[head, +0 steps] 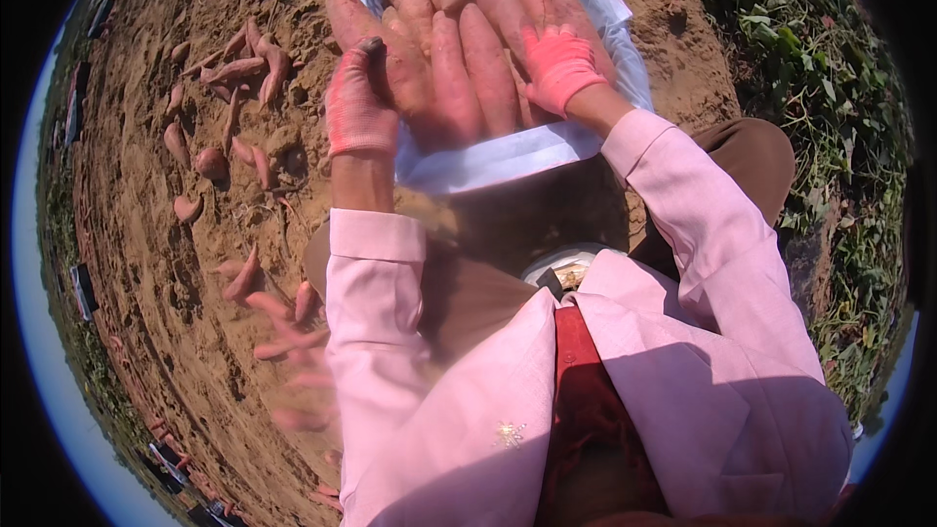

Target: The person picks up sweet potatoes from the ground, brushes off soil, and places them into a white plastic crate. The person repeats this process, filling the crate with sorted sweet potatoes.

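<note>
A crate lined with pale plastic film (505, 157) stands before me, heaped with sweet potatoes (490, 66). My left hand (361, 106), in a pinkish-red knit glove, is closed around the side of a large sweet potato (384, 62) at the crate's left edge, its thumb upon the skin. In a matching glove with bare fingertips, my right hand (560, 69) rests on the sweet potatoes at the right side of the heap, its fingers bent. Whether it grips one of them cannot be told.
Loose sweet potatoes (238, 69) lie on the sandy soil (154, 234) at left, several close by my left sleeve. Green leafy vines (827, 88) run along the right. My bent knee (750, 161) is beside the crate's right corner. More crates (83, 293) stand far left.
</note>
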Motion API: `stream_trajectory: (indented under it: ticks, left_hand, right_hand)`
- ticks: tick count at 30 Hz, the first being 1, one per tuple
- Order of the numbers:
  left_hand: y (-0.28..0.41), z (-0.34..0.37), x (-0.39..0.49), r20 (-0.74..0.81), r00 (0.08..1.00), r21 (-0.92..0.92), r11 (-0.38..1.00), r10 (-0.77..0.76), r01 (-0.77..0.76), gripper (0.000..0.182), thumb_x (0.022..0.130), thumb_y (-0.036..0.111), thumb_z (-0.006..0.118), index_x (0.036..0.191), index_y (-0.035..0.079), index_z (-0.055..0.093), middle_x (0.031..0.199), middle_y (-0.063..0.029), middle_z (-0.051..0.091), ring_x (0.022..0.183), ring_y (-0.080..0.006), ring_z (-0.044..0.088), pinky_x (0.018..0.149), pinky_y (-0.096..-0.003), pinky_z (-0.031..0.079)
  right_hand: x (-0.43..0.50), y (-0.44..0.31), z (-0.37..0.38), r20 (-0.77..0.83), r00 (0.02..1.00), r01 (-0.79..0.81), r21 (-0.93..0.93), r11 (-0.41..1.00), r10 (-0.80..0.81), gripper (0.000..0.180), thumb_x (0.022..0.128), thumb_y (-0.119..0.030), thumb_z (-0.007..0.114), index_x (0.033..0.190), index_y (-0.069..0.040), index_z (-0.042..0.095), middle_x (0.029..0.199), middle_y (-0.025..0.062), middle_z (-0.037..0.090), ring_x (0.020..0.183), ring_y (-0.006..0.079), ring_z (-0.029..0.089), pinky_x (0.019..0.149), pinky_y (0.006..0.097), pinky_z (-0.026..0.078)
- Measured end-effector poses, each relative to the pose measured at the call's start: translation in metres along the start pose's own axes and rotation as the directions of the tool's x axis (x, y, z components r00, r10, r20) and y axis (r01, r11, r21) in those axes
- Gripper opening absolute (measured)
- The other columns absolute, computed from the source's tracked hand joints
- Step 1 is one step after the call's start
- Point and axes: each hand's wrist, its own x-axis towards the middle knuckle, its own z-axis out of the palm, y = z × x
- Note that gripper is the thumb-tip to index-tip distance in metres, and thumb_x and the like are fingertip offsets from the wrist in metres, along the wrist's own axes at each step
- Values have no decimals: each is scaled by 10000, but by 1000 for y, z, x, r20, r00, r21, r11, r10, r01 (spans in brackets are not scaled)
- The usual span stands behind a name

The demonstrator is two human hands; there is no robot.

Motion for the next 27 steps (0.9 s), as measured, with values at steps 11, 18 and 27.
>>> stream_trajectory:
  ticks: [11,18,27]
  left_hand:
    - [3,15,-20,103,994,-7,999,35,-35,120,904,67,650,986,-21,654,918,-54,648,882,-125,628,813,-222,526]
    - [-24,20,-23,225,969,45,995,-100,92,175,895,47,648,1050,-33,638,1002,-78,678,977,-173,648,926,-280,532]
    - [-58,34,-33,298,948,190,980,-108,52,187,866,17,664,1047,-22,640,992,-72,658,920,-170,640,854,-247,528]
  right_hand:
    - [-10,-3,-6,57,989,-143,214,966,133,817,877,-406,651,1475,-13,256,1388,252,483,1311,404,452,1021,553,429]
    - [-32,37,-20,-38,999,-13,466,885,35,565,926,-332,607,1391,-55,443,1227,242,623,1137,404,599,987,463,474]
    - [60,76,-3,-188,969,-80,367,927,158,706,894,-266,606,1497,-65,299,1277,284,561,1159,435,574,982,453,475]
